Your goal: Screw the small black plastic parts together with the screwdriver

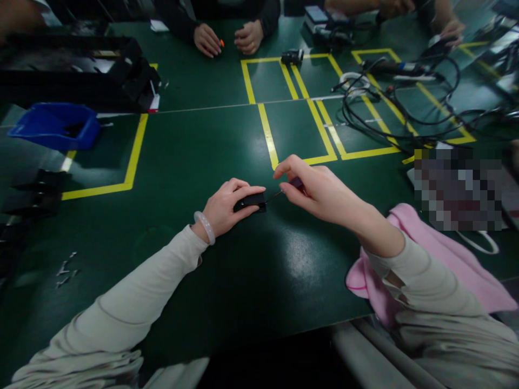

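A small black block-shaped part [256, 202] lies on the green table [227, 286]. My left hand [228, 207] is closed on it from the left, with fingers along its far and near sides. In my right hand [314, 186] is a screwdriver [297, 183] with a dark handle, gripped between thumb and fingers. Its thin shaft points left, and the tip is at the right end of the black part. Whether the tip sits in a screw is too small to tell. My palm hides part of the handle.
Small metal pieces [65, 270] lie at left, below a blue bin [60, 125] and black trays [97, 75]. A pink cloth [438, 259] lies under my right forearm. Black cables [405, 108] tangle at far right. Across the table rest a co-worker's hands [248, 38].
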Demonstrator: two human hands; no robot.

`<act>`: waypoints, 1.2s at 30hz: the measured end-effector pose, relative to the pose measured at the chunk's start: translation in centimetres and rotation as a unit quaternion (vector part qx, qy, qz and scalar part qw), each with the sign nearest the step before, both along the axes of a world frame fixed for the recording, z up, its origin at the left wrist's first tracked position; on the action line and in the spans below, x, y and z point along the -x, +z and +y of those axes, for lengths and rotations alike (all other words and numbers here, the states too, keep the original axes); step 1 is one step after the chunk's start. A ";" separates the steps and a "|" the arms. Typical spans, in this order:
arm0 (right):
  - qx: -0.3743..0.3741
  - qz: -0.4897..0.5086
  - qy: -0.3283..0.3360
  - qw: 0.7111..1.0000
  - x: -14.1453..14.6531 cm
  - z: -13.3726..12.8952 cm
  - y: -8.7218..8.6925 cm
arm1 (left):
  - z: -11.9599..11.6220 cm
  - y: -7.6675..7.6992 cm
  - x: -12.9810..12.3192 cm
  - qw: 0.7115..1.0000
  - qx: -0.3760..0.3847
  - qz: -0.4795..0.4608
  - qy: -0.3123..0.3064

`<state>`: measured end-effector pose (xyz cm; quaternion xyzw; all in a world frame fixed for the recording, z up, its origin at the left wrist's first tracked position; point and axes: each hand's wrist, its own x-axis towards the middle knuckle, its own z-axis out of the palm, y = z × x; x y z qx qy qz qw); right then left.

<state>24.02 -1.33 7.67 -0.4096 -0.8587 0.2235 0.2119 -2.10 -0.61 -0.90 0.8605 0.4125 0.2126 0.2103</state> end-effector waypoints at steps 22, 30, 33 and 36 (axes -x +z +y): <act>-0.009 -0.021 -0.007 1.000 0.2 0.1 0.0 | 0.0 -0.4 0.1 1.000 -0.023 -0.011 -0.002; -0.014 -0.008 -0.018 1.000 0.2 0.0 -0.1 | 0.0 -0.3 0.1 1.000 -0.017 -0.015 -0.001; -0.010 -0.017 -0.020 1.000 0.1 0.2 -0.2 | 0.0 -0.3 0.1 1.000 -0.018 -0.013 -0.003; -0.014 -0.007 -0.011 1.000 0.1 0.1 -0.2 | 0.0 -0.3 0.1 1.000 -0.016 -0.013 -0.003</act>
